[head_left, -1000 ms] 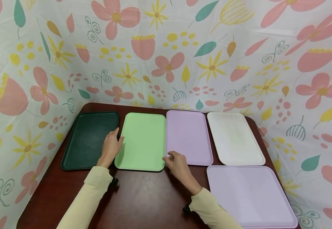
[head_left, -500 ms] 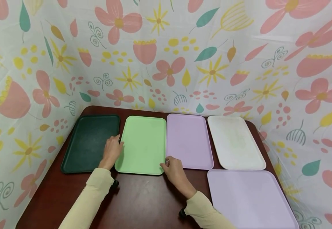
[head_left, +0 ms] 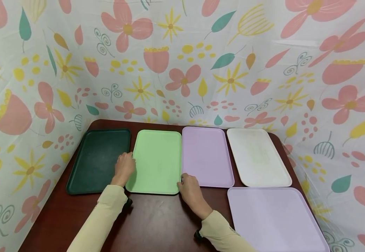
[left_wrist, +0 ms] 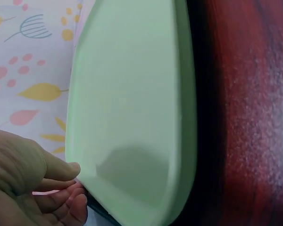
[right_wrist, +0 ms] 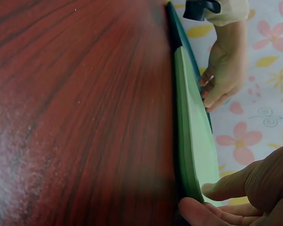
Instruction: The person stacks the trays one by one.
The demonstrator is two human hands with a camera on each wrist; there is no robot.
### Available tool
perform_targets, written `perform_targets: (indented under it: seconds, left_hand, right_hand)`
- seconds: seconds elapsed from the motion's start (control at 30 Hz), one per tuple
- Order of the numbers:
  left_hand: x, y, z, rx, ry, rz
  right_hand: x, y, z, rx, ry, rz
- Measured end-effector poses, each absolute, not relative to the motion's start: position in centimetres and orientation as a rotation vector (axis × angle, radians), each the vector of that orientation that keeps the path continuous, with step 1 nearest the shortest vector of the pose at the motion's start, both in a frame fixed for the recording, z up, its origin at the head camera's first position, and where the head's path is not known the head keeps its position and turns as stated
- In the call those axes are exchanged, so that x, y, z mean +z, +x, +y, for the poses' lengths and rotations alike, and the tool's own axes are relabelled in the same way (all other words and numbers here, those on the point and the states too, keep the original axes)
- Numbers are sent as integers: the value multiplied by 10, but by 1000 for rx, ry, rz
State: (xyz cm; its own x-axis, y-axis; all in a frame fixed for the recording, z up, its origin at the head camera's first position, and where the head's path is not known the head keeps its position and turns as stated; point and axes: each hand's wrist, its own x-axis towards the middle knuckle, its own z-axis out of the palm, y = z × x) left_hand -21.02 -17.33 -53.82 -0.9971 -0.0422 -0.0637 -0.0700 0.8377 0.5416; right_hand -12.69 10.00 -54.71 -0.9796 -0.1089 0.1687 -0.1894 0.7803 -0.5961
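Observation:
A light green tray [head_left: 157,162] lies on the table between a dark green tray [head_left: 102,161] and a lilac tray [head_left: 205,157]. My left hand [head_left: 124,169] pinches its left edge, and in the left wrist view the thumb [left_wrist: 61,169] meets the rim with the other fingers curled below. At the front right corner, my right hand [head_left: 191,192] grips the same tray. The right wrist view shows that thumb [right_wrist: 226,186] on the rim and a finger against the outer side. The fingertips under the edges are partly hidden.
A white tray [head_left: 259,157] lies at the back right. A second lilac tray [head_left: 275,218] lies crosswise in front of it. Dark reddish wood of the table [head_left: 157,224] shows at the front. Flowered cloth [head_left: 182,52] hangs behind and at both sides.
My right hand has moved slightly left and forward onto the light green tray's corner and its fingers have closed there. My left hand has settled slightly nearer along the left edge.

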Motion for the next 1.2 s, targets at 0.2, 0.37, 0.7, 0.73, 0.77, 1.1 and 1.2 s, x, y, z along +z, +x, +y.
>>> perform_targets:
  seconds: [0.2, 0.37, 0.7, 0.73, 0.77, 1.1, 1.2]
  left_hand:
    - [-540, -213, -169, 818, -92, 3041]
    - [-540, -213, -166, 811, -89, 3083]
    - [-542, -212, -165, 715, -28, 3157]
    - [-542, -211, -165, 714, -24, 3164]
    - [-542, -211, -165, 711, -18, 3173]
    - [-541, -207, -165, 708, -5, 3185]
    - [-542, -204, -165, 705, 6, 3187]
  right_hand:
    - [-548, -128, 98, 879, 232, -2874]
    - [-549, -127, 96, 795, 244, -2858]
    - [-550, -125, 94, 794, 256, -2851]
    - [-550, -124, 94, 798, 257, -2851]
    - [-550, -124, 94, 804, 257, -2848]
    - [-551, -118, 94, 844, 253, -2838]
    - [-549, -114, 95, 875, 266, -2843]
